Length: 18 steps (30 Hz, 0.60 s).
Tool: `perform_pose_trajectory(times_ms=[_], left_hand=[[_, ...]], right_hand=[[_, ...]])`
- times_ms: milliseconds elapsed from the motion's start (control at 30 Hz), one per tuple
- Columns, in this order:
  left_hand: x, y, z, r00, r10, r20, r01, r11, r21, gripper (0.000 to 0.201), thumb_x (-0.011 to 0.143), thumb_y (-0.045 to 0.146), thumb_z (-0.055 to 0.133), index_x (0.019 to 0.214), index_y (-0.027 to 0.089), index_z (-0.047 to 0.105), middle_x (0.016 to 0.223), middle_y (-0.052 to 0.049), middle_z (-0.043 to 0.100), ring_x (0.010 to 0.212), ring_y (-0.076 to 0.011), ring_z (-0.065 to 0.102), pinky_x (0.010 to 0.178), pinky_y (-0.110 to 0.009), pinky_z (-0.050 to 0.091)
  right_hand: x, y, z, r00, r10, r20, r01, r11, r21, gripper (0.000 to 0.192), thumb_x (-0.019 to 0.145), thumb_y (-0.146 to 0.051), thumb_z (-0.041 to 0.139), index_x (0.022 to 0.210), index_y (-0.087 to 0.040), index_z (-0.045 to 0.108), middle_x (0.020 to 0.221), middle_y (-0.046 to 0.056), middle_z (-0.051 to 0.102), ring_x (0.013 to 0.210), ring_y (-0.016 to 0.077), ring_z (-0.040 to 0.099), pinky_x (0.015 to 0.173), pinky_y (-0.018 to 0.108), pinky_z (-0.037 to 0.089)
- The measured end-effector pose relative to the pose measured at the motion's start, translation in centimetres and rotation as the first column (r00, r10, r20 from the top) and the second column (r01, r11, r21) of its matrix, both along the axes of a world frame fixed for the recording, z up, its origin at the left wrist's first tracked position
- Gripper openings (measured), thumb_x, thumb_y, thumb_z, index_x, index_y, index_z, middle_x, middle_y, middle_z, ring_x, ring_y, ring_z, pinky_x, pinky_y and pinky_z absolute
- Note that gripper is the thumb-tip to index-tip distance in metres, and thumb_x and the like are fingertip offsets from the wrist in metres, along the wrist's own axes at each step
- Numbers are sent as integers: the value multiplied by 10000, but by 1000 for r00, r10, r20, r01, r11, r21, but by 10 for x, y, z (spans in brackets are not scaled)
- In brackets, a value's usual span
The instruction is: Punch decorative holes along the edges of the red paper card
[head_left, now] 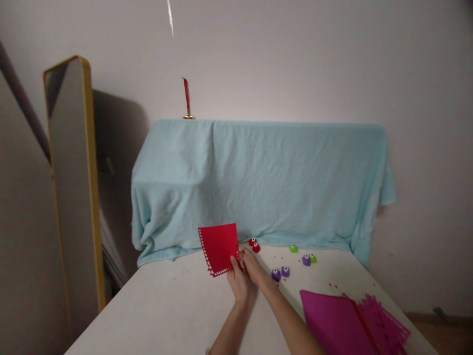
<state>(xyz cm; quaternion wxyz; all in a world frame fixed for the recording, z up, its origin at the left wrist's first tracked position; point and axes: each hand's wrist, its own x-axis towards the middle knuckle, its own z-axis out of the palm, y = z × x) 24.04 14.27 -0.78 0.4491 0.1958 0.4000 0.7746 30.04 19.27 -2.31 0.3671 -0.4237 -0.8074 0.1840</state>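
Note:
My left hand [238, 278] grips a red sheet of paper [219, 246] by its lower right part and holds it raised above the white table. Small cut-out holes run along the sheet's left, bottom and right edges. My right hand [253, 266] is closed at the sheet's right edge, beside the left hand's fingers. A small yellowish bit shows at its fingertips, but what it grips is mostly hidden. Just beyond lie red craft punches [255, 248] with white round tops. Purple punches [276, 274] sit to the right of my right hand.
Green punches [293, 248] and another purple punch [306, 260] stand farther right on the white table [148, 305]. Magenta sheets [332, 315] and hole-edged magenta paper [384, 323] lie front right. Red paper bits are scattered around. A light-blue cloth [258, 182] hangs behind; a mirror [70, 187] stands left.

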Motion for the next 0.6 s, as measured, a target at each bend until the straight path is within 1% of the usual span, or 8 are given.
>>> perform_pose_trajectory(times_ms=[67,133,233,300,367,433,533,600], left_hand=[[-2,2,-6,999,1,-53,-1,1000,2,535,775,665,595,618,159,521,554,6,502,518,-108,444,523,-233,359],[-3,5,-13,992,-29,-126,28,1000,-3,538,792,666,575,606,167,497,532,15,462,489,-99,402,482,-229,317],[-1,9,-24,980,-110,-165,105,994,-35,554,796,687,548,605,171,487,513,23,429,458,-93,363,445,-229,273],[5,12,-31,966,-189,-175,183,982,-50,563,779,701,558,603,169,496,500,24,429,443,-91,362,434,-226,267],[14,15,-38,939,-288,-188,283,958,-55,572,769,702,567,581,168,492,467,32,408,422,-86,351,425,-223,260],[24,17,-46,903,-386,-188,384,922,-52,568,765,688,586,569,163,496,446,36,395,407,-79,343,420,-219,250],[36,18,-52,847,-508,-159,509,860,-36,534,744,654,640,589,159,510,457,36,419,397,-69,343,415,-216,234],[40,15,-53,820,-552,-155,553,832,-39,518,726,638,666,593,161,515,455,32,433,395,-70,346,415,-216,236]], right_hand=[[5,5,0,992,-41,-123,41,999,-4,194,869,-148,477,940,-206,649,991,71,627,989,222,568,891,352,450],[16,8,4,948,-89,-306,80,996,-41,122,875,-242,538,933,-196,636,943,66,629,935,218,583,848,351,474],[44,2,16,778,-110,-619,-18,980,-197,281,858,-431,614,1020,-201,609,939,55,648,839,200,619,725,321,520],[66,-8,23,661,-128,-740,-108,959,-262,371,796,-463,699,1045,-207,600,902,40,668,835,196,645,772,341,531],[85,-22,24,590,-173,-789,-139,941,-309,484,721,-445,782,1096,-205,595,873,40,685,838,207,666,815,371,535],[98,-33,22,550,-224,-804,-130,929,-348,556,687,-429,816,1140,-195,595,900,58,694,865,229,680,836,398,539],[106,-44,13,496,-295,-817,-78,921,-381,508,692,-449,805,1083,-178,627,957,82,685,813,242,690,769,396,564],[107,-48,8,477,-321,-818,-48,920,-389,481,708,-465,787,1058,-171,636,965,89,680,741,233,685,689,375,571]])
